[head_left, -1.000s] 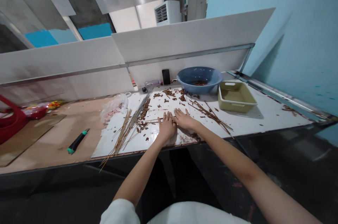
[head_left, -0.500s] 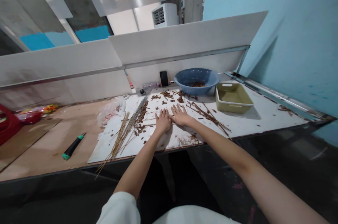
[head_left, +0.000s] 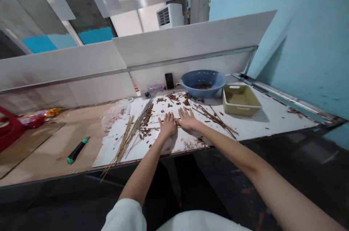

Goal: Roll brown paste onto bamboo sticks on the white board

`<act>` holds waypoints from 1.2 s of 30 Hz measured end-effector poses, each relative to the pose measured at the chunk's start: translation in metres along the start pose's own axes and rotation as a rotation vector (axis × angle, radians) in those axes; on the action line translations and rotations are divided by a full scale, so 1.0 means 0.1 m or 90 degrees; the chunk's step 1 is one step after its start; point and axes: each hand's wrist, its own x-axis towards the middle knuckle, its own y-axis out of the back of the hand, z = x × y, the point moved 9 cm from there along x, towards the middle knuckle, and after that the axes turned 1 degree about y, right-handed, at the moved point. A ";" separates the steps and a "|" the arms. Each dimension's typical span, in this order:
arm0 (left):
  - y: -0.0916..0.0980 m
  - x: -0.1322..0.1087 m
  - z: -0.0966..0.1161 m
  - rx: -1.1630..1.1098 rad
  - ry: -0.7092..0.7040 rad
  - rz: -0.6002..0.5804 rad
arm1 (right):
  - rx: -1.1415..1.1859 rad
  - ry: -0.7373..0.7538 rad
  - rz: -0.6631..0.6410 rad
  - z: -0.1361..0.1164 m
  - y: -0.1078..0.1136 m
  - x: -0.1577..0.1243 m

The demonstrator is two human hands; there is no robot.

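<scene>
My left hand [head_left: 168, 125] lies palm down on the white board [head_left: 163, 147], its fingers stretched out. Close beside it, my right hand [head_left: 187, 119] is also flat with fingers spread, the thumbs nearly meeting. A thin stick [head_left: 154, 128] pokes out to the left from under my left hand; the rest of it is hidden by the palms. Small brown lumps [head_left: 172, 97] are scattered beyond my fingers. Left of my hands lies a loose bundle of thin bare sticks [head_left: 125, 140]. On the right are several brown-coated sticks [head_left: 216, 120].
A blue basin [head_left: 188, 87] with brown bits inside stands at the back, next to an olive bin [head_left: 241, 110]. A phone [head_left: 169, 81] leans on the back panel. Leftward are a clear plastic bag [head_left: 116, 114], a black-green handled tool [head_left: 77, 150] and a red object [head_left: 11, 129].
Both hands stay flat in almost the same place, the left shifted very slightly. The camera view has moved a little; nothing else has visibly changed.
</scene>
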 end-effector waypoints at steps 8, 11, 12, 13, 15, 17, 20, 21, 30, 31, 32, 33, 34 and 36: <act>-0.21 -0.39 -0.10 0.017 -0.036 0.008 | -0.020 0.105 -0.034 -0.05 -0.22 -0.44; -0.08 -0.20 -0.06 0.005 -0.007 0.005 | 0.002 0.033 -0.041 -0.02 -0.11 -0.26; -0.03 -0.15 -0.05 -0.001 0.005 0.011 | 0.004 0.014 -0.037 -0.01 -0.07 -0.20; 0.00 -0.13 -0.04 -0.005 0.012 0.020 | 0.005 0.001 -0.030 -0.01 -0.04 -0.17; 0.00 -0.16 -0.04 -0.006 0.014 0.032 | 0.002 -0.002 -0.015 -0.02 -0.04 -0.18; -0.08 -0.29 -0.08 0.007 -0.003 0.031 | -0.001 0.028 -0.010 -0.04 -0.11 -0.31; -0.21 -0.45 -0.18 0.034 -0.038 0.010 | -0.006 0.077 -0.012 -0.07 -0.22 -0.51; -0.23 -0.46 -0.21 0.037 -0.046 0.002 | -0.009 0.084 -0.012 -0.08 -0.23 -0.53; 0.00 -0.21 -0.17 -0.010 0.007 0.027 | -0.023 0.012 0.002 -0.07 -0.04 -0.22; -0.03 -0.28 -0.18 -0.006 0.002 0.032 | -0.022 0.028 0.002 -0.07 -0.08 -0.28; -0.07 -0.35 -0.20 -0.002 -0.003 0.033 | -0.021 0.046 0.001 -0.08 -0.13 -0.35; -0.11 -0.41 -0.22 0.005 -0.013 0.031 | -0.019 0.067 0.000 -0.09 -0.18 -0.42; -0.15 -0.46 -0.24 0.009 -0.019 0.029 | -0.018 0.079 -0.001 -0.09 -0.22 -0.48; -0.18 -0.47 -0.28 0.011 -0.022 0.014 | -0.012 0.085 -0.005 -0.09 -0.24 -0.50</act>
